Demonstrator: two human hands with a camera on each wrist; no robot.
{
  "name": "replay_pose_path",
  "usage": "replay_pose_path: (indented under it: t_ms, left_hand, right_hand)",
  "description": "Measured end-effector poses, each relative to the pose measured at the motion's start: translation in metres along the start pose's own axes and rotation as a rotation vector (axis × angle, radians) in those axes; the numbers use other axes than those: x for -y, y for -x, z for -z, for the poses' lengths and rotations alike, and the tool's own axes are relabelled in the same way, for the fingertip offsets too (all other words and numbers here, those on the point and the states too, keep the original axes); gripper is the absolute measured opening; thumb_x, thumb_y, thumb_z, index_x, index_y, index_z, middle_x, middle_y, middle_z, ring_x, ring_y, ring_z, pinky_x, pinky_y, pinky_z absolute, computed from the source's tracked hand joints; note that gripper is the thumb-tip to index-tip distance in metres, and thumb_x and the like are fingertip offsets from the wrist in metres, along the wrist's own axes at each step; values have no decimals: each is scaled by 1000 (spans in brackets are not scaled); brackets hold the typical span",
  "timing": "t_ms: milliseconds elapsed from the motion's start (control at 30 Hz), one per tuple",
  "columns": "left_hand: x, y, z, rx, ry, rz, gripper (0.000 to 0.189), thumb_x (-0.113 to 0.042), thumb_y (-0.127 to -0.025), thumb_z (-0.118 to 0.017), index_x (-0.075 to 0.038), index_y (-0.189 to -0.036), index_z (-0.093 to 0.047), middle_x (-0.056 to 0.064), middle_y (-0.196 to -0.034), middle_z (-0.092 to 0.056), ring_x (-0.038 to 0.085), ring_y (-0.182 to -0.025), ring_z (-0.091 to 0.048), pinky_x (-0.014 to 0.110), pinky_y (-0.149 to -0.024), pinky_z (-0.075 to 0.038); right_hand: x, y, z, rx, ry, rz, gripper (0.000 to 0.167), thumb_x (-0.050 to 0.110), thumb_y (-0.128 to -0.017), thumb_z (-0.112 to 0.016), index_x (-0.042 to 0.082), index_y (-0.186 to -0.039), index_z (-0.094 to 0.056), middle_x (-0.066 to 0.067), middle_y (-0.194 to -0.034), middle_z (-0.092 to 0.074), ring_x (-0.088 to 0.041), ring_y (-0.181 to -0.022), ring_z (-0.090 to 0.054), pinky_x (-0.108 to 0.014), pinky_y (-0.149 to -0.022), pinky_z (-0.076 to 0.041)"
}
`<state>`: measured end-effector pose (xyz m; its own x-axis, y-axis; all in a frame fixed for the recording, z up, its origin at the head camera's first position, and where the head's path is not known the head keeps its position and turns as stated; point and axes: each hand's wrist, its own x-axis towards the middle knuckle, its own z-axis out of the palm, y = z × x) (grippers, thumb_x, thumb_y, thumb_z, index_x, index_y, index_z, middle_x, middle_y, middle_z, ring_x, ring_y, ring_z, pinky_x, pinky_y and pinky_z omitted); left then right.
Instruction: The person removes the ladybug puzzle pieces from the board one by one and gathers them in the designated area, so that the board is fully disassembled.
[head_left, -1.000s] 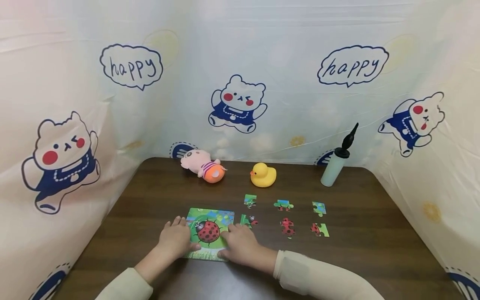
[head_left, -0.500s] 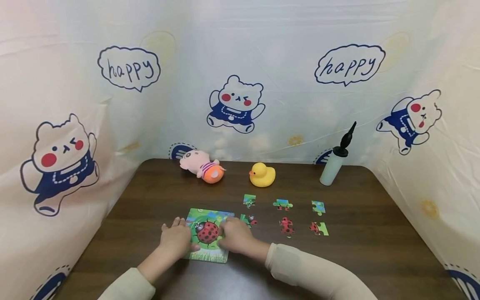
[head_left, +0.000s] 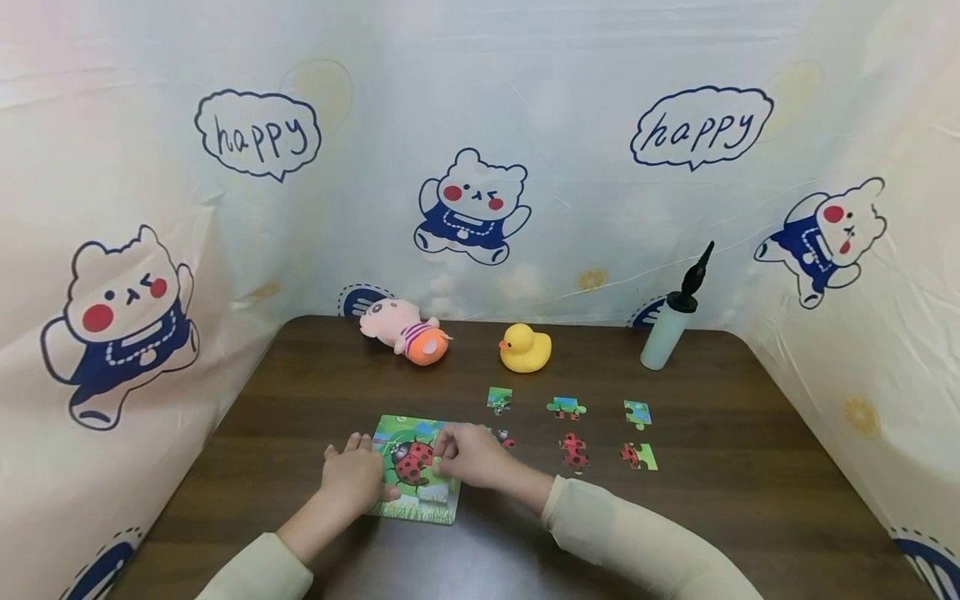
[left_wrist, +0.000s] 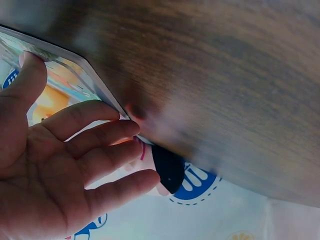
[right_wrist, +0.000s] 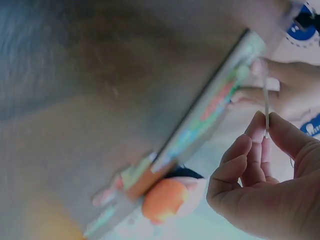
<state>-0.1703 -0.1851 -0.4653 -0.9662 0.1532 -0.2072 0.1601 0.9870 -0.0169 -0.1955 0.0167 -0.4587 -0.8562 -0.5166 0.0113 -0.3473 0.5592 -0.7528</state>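
A ladybug puzzle board (head_left: 401, 510) lies on the table in front of me. My left hand (head_left: 351, 477) rests at its left side, fingers loosely extended; in the left wrist view the thumb (left_wrist: 34, 75) lies on the board's face and the fingertips are at its edge. Over the board's right part, my right hand (head_left: 474, 455) pinches a thin puzzle piece (head_left: 433, 495) between thumb and index finger. That piece shows edge-on in the right wrist view, the other fingers curled below it. Several loose puzzle pieces (head_left: 573, 450) lie to the right, one partly hidden by the right hand.
A pink plush toy (head_left: 405, 331), a yellow rubber duck (head_left: 526, 348) and a pale green hand pump (head_left: 667, 335) with a black nozzle line the back of the brown table (head_left: 720, 517). A printed curtain (head_left: 585, 208) encloses the table's back and sides.
My right hand has gone from lying on the board's right side to pinching a puzzle piece raised from the board. The left hand has stayed in place.
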Motion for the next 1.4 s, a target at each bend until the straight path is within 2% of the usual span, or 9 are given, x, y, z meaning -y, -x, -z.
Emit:
replay_pose_path:
  t_ms: [133,267,467,667,733,900,1100,1267,1400]
  left_hand:
    - [-1,-2,-2,3,3,0,73,-53,-73,-73,10,-110,-65,30,-132,-49,45,-130,-37,66,-98,-31]
    - [-1,-1,-3,6,10,-3,74,-53,-73,-73,10,-110,-64,30,-132,-49,46,-130,-37,65,-99,-31]
    - [2,-3,1,12,28,-11,76,-53,-72,-73,11,-111,-64,32,-132,-48,47,-129,-36,65,-98,-30]
    - [11,-3,2,120,157,23,86,-59,-72,-71,7,-125,-55,32,-136,-43,49,-129,-35,67,-91,-36]
    - [16,-3,2,144,188,14,90,-60,-70,-73,6,-129,-53,32,-138,-41,49,-128,-35,67,-87,-39]
    - [21,-3,5,175,187,-51,100,-57,-62,-79,7,-132,-48,32,-141,-36,50,-128,-35,66,-89,-38]
    - [20,-1,9,188,161,-56,103,-54,-59,-81,7,-134,-46,31,-143,-33,50,-129,-32,68,-88,-37]
    - [18,-2,11,182,157,-49,102,-54,-59,-82,7,-133,-47,32,-143,-34,51,-129,-32,68,-89,-36]
    - [17,-2,11,201,158,-35,102,-53,-59,-82,7,-133,-47,32,-143,-33,51,-130,-31,68,-90,-36]
  right_hand:
    - [2,10,19,2,-80,-24,18,14,-79,-76,12,-90,-61,7,-70,-60,-5,-62,-55,-22,-57,-46]
    - [3,31,41,-18,-143,-56,24,15,-79,-76,13,-98,-61,6,-74,-64,-9,-68,-59,-26,-61,-48]
    - [-6,68,76,-62,-138,-43,13,15,-80,-75,13,-88,-65,4,-77,-64,-13,-73,-59,-27,-60,-49]
    - [-31,105,108,-120,-122,-62,11,17,-84,-72,10,-92,-69,0,-78,-61,-13,-70,-53,-25,-58,-44]
    - [-42,118,116,-138,-122,-81,12,17,-84,-72,9,-93,-70,-1,-77,-61,-12,-68,-51,-24,-57,-43]
    - [-72,148,130,-172,-148,-175,14,15,-83,-72,6,-94,-69,-3,-78,-63,-10,-69,-53,-24,-58,-45]
    - [-102,169,137,-155,-205,-243,14,10,-82,-72,0,-91,-68,-6,-78,-63,-11,-70,-55,-25,-59,-47]
    - [-121,179,140,-154,-133,-251,11,9,-80,-73,1,-87,-68,-4,-74,-63,-8,-67,-54,-23,-56,-44]
    - [-133,183,140,-160,-51,-257,8,6,-78,-74,4,-81,-67,-2,-71,-62,-6,-64,-53,-22,-55,-43]
